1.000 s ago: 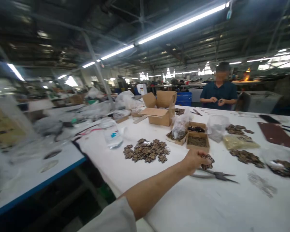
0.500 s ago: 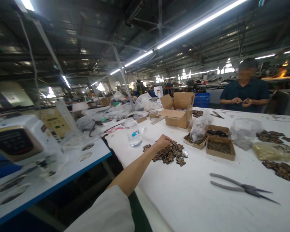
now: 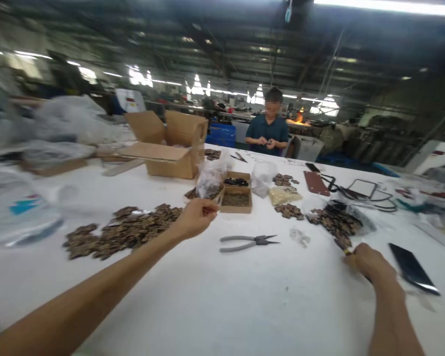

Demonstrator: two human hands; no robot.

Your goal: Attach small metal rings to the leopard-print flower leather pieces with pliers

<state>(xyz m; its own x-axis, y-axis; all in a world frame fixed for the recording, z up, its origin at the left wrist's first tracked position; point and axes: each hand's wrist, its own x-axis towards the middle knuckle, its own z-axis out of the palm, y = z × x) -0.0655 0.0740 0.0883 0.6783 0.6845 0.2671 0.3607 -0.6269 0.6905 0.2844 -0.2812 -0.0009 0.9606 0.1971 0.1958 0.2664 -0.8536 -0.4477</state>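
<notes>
Left hand: I have it above the counter, just right of the big brown pile; its fingers curl, but I cannot tell whether they close fully or pinch anything.
Right hand: I see its fingers wrapped around a dark tool with a yellow band, the tip by the near edge of the right brown heap.
Pliers: lying between my hands, points to the right.
Small carton: beyond the pliers, filled.
Black slab: flat, right of my right hand.
Co-worker: far side, hands close together.
</notes>
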